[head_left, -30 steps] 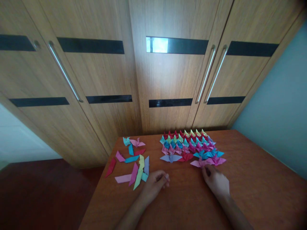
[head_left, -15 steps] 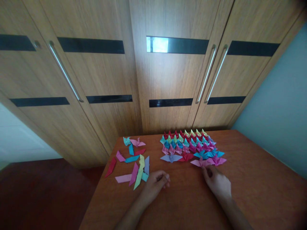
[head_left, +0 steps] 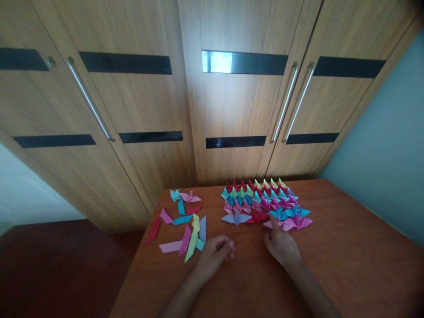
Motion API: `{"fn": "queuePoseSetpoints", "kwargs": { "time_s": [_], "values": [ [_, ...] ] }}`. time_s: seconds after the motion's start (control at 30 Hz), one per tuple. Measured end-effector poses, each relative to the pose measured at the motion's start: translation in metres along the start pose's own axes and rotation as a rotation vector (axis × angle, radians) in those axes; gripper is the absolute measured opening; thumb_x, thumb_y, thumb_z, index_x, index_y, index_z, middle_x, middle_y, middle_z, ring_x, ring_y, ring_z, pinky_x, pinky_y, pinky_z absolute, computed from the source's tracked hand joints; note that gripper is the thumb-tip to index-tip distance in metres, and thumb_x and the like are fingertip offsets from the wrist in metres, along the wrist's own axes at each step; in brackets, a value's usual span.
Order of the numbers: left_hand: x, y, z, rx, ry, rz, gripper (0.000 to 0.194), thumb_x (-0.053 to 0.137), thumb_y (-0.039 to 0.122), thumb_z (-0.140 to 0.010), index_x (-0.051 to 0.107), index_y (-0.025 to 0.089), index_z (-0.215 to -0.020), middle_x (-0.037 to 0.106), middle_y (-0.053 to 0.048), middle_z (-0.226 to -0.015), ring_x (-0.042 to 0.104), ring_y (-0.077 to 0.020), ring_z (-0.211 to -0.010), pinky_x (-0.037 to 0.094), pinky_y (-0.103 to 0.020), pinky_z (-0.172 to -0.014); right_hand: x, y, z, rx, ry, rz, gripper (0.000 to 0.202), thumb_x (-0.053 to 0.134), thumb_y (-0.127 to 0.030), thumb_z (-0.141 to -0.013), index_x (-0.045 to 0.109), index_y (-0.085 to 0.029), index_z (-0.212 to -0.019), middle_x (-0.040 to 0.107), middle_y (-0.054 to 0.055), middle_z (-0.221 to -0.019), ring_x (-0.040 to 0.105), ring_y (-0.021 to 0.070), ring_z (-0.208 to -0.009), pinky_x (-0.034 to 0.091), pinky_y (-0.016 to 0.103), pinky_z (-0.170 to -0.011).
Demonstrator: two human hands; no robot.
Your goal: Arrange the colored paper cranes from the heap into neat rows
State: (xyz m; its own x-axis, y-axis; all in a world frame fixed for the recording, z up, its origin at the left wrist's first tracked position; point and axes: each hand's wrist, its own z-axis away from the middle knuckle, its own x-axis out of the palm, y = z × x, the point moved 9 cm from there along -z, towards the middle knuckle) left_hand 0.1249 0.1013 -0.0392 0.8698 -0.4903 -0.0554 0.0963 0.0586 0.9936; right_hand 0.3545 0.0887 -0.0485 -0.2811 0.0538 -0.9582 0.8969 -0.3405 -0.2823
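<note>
Rows of small folded paper cranes (head_left: 247, 199) in several colours stand at the back of the table. In front of them lie wider-winged cranes: a lilac crane (head_left: 236, 218), a red crane (head_left: 258, 216), blue cranes (head_left: 286, 214), a pink crane (head_left: 284, 225) and a magenta crane (head_left: 300, 221). My right hand (head_left: 282, 247) reaches over the pink crane with its index finger stretched out near that crane and the blue ones; contact is unclear. It grips nothing. My left hand (head_left: 215, 252) rests on the table with fingers curled in, beside flat folded paper pieces, and nothing shows in it.
Folded paper pieces lie at the left, among them a yellow piece (head_left: 191, 247) and a red piece (head_left: 153, 231). Behind them sit a turquoise crane (head_left: 175, 194) and a pink crane (head_left: 190, 197). A wooden wardrobe (head_left: 228, 163) stands behind the table (head_left: 245, 282).
My right hand has let go of the pink crane's wing area and shifted left and slightly forward, its index finger now extended. My left hand and the cranes look unmoved.
</note>
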Motion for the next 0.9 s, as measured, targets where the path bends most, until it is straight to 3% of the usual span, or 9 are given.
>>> {"fn": "queuePoseSetpoints", "kwargs": {
  "time_s": [0.3,0.6,0.73,0.9],
  "values": [
    [-0.001,0.001,0.001,0.025,-0.009,-0.022,0.033,0.052,0.043,-0.085,0.061,0.014,-0.073,0.062,-0.002,-0.064,0.056,-0.0133,-0.061,0.039,-0.022,-0.056,0.014,-0.002,-0.007,0.013,-0.053,-0.011,0.066,0.041,-0.024,-0.083,0.019,-0.018,-0.145,0.067,0.016,-0.102,0.065,0.0301,-0.09,0.042,0.036,-0.072],
    [-0.002,-0.003,0.0,0.02,-0.009,-0.004,0.03,0.053,0.042,-0.084,0.06,0.014,-0.073,0.062,-0.001,-0.065,0.057,-0.0136,-0.062,0.04,-0.022,-0.057,0.013,-0.002,-0.003,0.005,-0.054,-0.035,0.066,0.041,-0.024,-0.082,0.02,-0.017,-0.145,0.068,0.015,-0.099,0.066,0.0288,-0.089,0.042,0.034,-0.071],
    [-0.001,-0.003,0.0,0.016,-0.01,-0.012,0.03,0.052,0.041,-0.084,0.06,0.014,-0.073,0.061,-0.001,-0.065,0.056,-0.0134,-0.062,0.04,-0.022,-0.056,0.011,-0.003,0.001,0.006,-0.056,-0.024,0.065,0.04,-0.024,-0.083,0.02,-0.015,-0.144,0.069,0.012,-0.088,0.066,0.0283,-0.082,0.04,0.033,-0.066],
    [-0.003,-0.001,-0.001,0.023,0.001,-0.018,0.031,0.052,0.042,-0.085,0.06,0.015,-0.073,0.061,-0.001,-0.065,0.056,-0.0133,-0.061,0.04,-0.022,-0.056,0.007,-0.007,0.008,-0.03,0.022,-0.054,0.051,0.04,-0.027,-0.086,0.033,-0.02,-0.136,0.069,0.007,-0.081,0.066,0.0237,-0.072,0.035,0.028,-0.058]
  ]
}}
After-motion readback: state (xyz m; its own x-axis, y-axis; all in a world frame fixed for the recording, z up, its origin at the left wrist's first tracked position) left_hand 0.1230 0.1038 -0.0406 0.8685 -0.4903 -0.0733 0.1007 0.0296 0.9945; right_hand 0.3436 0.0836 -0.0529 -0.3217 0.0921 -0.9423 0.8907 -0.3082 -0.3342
